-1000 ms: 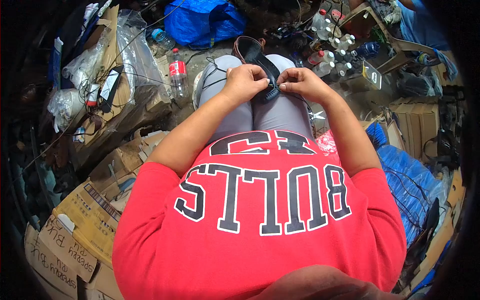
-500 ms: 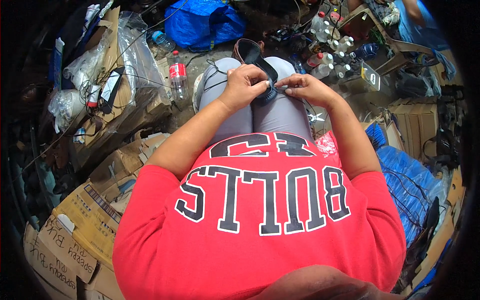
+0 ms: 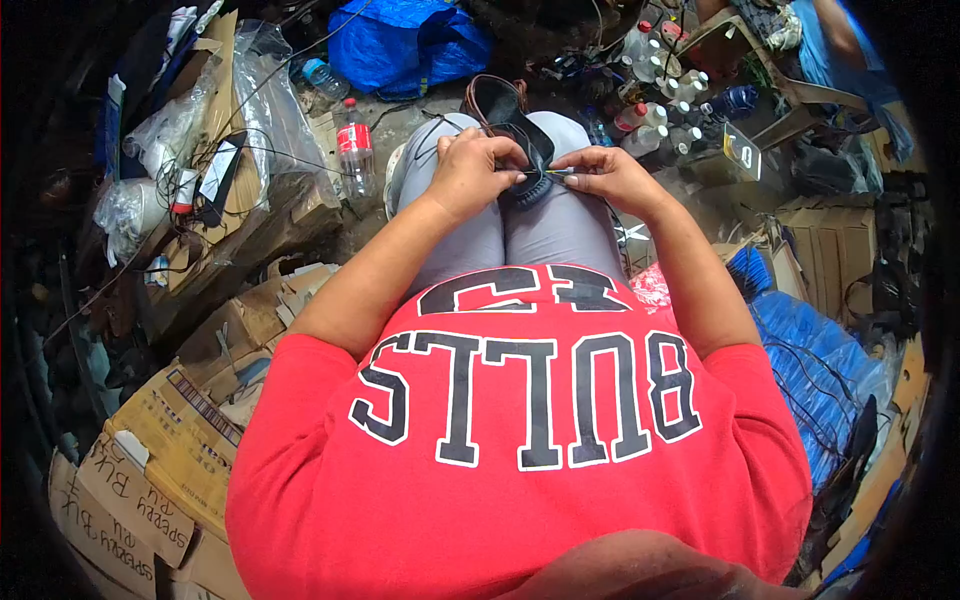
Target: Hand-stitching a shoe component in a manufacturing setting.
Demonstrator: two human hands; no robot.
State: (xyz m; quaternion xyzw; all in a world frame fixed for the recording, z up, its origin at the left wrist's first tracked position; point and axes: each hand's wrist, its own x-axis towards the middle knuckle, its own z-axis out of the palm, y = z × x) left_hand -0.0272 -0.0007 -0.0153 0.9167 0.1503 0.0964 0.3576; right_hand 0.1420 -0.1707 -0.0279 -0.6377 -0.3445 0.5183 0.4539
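Observation:
A dark shoe (image 3: 535, 135) with brown edging rests across my lap between my grey-clad knees. Over its near end, my left hand (image 3: 472, 175) has thumb and forefinger pinched together, on what looks like a fine thread too small to make out. Facing it from the right, my right hand (image 3: 618, 183) pinches a slender tool (image 3: 561, 171) with a yellowish part, pointing left at the shoe. A thin dark cord (image 3: 428, 142) loops over my left knee.
A bottle with a red label (image 3: 354, 140) stands beyond my left knee, near a blue plastic bag (image 3: 405, 50). Several bottles (image 3: 655, 110) crowd the far right beside a wooden frame (image 3: 800, 95). Scissors (image 3: 631, 235) lie by my right thigh. Cardboard (image 3: 140, 500) is piled at left.
My left hand has drawn slightly left and nearer to me, widening the gap between my hands. The slender tool in my right hand now shows more clearly. The shoe stays on my lap.

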